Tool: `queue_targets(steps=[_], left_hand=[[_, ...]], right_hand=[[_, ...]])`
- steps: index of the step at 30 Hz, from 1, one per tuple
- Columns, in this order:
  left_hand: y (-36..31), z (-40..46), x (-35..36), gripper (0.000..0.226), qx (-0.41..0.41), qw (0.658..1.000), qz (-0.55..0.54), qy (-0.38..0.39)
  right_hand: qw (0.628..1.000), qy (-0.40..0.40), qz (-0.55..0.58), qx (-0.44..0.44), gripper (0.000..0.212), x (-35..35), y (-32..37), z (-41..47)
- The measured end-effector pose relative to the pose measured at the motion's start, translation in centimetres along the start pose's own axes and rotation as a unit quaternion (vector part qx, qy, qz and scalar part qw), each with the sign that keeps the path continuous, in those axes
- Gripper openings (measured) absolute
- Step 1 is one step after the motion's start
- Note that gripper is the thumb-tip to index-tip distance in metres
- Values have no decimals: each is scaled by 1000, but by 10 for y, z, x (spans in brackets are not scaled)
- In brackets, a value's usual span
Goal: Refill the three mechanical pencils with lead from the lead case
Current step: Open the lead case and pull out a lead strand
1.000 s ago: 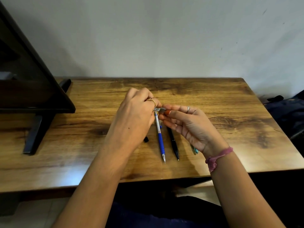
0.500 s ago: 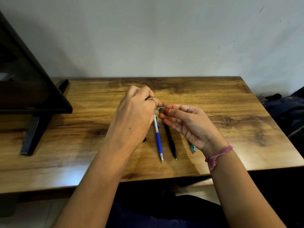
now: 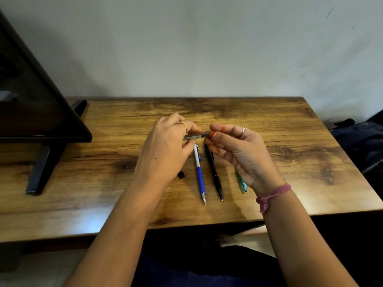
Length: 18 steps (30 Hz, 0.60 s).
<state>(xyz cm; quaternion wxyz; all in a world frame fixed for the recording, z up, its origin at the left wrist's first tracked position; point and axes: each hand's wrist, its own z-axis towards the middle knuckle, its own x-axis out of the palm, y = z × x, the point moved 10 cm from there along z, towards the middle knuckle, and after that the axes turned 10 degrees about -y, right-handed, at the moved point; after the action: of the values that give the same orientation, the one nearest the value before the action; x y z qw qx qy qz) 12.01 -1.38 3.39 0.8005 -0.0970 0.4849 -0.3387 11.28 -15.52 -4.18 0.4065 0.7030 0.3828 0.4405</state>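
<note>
Three mechanical pencils lie side by side on the wooden table [image 3: 103, 204]: a blue and white pencil [image 3: 199, 172], a black pencil [image 3: 213, 168], and a teal pencil [image 3: 242, 184] mostly hidden under my right wrist. Above them I hold a slim grey lead case [image 3: 196, 135] level between both hands. My left hand [image 3: 165, 150] pinches its left end. My right hand [image 3: 238, 150] pinches its right end with fingertips and thumb. A small black cap [image 3: 181, 175] lies on the table below my left hand.
A dark monitor [image 3: 31, 104] on a black stand [image 3: 41, 166] occupies the table's left side. A dark blue bag [image 3: 360, 141] sits off the right edge. The white wall rises behind the table.
My hands have drawn apart a little, so more of the grey lead case shows between them. The pencils on the table have not moved.
</note>
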Motion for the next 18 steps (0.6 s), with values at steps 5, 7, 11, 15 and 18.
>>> queue_targets(steps=[5,7,11,15,18], left_hand=[[16,-2,7,21,-78,993,-86,-2],[20,-3,8,24,-104,989,-110,-8],[29,-5,11,26,-151,975,-164,-11],[31,-8,12,27,-166,966,-197,-11],[30,-9,14,30,-164,966,-201,-4]], right_hand=[[997,-27,-7,-76,16,0,18,-1],[995,-31,-23,-95,18,0,23,-1],[992,-33,-50,-110,19,1,28,0],[988,-22,-58,-140,14,5,34,0],[983,-17,-76,-168,13,8,40,0]])
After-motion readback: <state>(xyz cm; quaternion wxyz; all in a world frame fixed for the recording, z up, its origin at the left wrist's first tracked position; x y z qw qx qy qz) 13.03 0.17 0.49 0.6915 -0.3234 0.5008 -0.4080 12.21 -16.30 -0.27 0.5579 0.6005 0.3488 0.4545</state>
